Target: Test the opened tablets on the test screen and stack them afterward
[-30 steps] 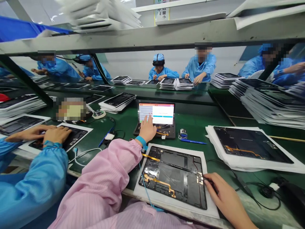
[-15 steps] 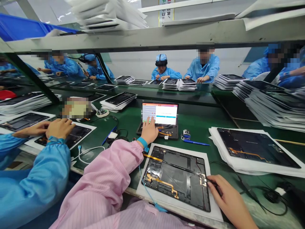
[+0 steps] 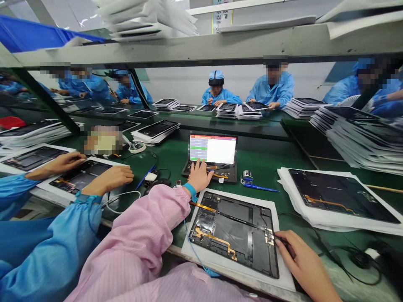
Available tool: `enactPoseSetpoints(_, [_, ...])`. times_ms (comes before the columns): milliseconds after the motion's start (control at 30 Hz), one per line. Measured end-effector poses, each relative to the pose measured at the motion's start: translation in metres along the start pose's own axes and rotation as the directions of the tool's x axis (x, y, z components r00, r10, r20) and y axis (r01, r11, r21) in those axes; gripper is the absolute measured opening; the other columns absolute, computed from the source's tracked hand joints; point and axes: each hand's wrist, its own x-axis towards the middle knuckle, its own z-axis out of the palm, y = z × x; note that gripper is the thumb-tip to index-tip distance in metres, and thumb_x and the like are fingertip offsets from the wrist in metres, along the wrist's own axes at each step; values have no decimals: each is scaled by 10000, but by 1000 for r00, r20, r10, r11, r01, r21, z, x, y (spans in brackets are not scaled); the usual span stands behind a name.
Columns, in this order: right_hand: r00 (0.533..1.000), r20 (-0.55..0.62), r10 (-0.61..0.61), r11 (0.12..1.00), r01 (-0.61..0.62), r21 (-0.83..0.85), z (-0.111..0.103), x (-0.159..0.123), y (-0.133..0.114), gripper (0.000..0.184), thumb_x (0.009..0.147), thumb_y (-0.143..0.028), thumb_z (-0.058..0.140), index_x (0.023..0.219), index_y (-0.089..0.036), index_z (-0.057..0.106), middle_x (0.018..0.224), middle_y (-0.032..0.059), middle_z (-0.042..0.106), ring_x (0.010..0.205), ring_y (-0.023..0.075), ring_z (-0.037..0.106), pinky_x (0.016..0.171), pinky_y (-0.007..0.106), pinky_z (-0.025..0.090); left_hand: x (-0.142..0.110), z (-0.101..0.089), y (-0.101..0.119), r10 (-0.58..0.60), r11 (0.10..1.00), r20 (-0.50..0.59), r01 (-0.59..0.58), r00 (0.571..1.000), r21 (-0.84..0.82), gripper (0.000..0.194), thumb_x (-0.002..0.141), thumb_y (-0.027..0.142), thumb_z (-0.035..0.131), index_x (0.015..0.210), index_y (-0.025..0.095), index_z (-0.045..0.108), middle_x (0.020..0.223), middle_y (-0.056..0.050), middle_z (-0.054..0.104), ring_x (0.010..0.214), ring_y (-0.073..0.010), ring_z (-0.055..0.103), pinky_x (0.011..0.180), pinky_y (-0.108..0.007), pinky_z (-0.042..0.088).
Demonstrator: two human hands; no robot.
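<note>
While a spread left hand [image 3: 199,177] touched a test tablet [image 3: 213,149] beyond the opened tablet [image 3: 234,235], the right hand [image 3: 304,262] pinched a cabled probe [image 3: 281,240] at its edge; thin and fragile, it looked best held by the rim.

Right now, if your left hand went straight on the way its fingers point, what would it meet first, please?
Your left hand would most likely meet the lit screen first. The fingertips are at its lower edge, though I cannot tell from this view whether they touch it.
</note>
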Motion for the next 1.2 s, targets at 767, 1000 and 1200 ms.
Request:
enactPoseSetpoints(767, [990,111,-83,996,86,-19,-24,9,-12,233,925,-326,346,996,-221,541,900,62,631,760,190,620,700,308,494,-38,10,122,452,850,226,-339,863,-403,429,865,542,366,789,192,602,740,-23,625,684,-158,559,584,-267,364])
enactPoseSetpoints(1000, [988,104,113,946,-139,293,-43,7,-3,358,901,-458,388,923,-206,642,854,54,644,747,173,595,659,272,492,-35,15,121,421,857,297,-269,857,-439,410,847,551,394,807,205,611,750,1,643,690,-143,577,563,-244,337])
enactPoseSetpoints(1200, [942,276,191,768,-318,555,-59,7,-10,300,853,-440,516,942,-193,659,837,41,645,797,170,586,726,283,481,-34,19,120,443,851,273,-305,854,-427,406,861,534,369,779,202,589,724,1,630,663,-150,560,543,-245,300])
